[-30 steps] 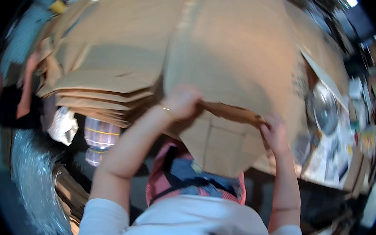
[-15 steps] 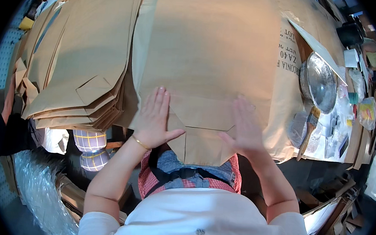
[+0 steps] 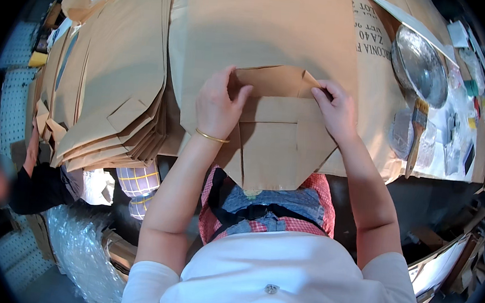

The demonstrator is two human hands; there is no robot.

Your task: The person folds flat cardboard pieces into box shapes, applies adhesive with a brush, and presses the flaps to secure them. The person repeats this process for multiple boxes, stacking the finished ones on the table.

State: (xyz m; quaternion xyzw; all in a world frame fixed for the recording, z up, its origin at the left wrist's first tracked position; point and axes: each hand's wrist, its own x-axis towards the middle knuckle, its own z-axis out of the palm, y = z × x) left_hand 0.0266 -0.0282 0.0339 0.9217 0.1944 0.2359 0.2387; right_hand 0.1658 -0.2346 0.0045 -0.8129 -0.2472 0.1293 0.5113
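A large brown paper bag (image 3: 269, 22) lies flat in front of me, its folded bottom end (image 3: 268, 148) reaching over the table edge toward my lap. Across that end, a paper flap (image 3: 274, 79) stands raised between my hands. My left hand (image 3: 221, 99) is curled at the flap's left end, its fingers partly hidden by the paper and its thumb on the near side. At the opposite end, my right hand (image 3: 336, 110) pinches the flap's corner between thumb and fingers.
A stack of folded paper bags (image 3: 118, 102) is at the left. To the right are a metal bowl (image 3: 426, 66), a paintbrush (image 3: 418, 128) and plastic bags (image 3: 454, 134). Another person's arm (image 3: 30, 152) is at the far left, above clear plastic wrap (image 3: 78, 252).
Both hands lay flat on the folded bag end before; now they grip and lift a flap there. The view has shifted slightly, and the bag's end looks more opened.
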